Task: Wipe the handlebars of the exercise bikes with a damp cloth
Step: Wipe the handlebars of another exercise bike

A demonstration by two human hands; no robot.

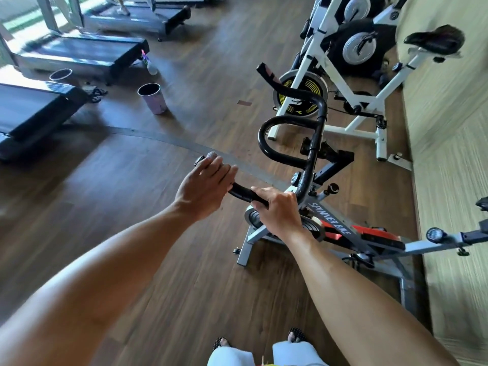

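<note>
Wooden flooring is running under treadmills and two bins. Beside the wall, a grey spin bike is standing with its black handlebar forward. Right hand is curling its fingers round the near bar; left hand is covering the bar end, a bit of cloth peeking out.

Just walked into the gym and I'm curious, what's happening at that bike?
A person stands at the grey spin bike. The right hand grips its black handlebar low on the near bar. The left hand covers the bar's near end, where a bit of grey cloth shows past the fingertips.
</note>
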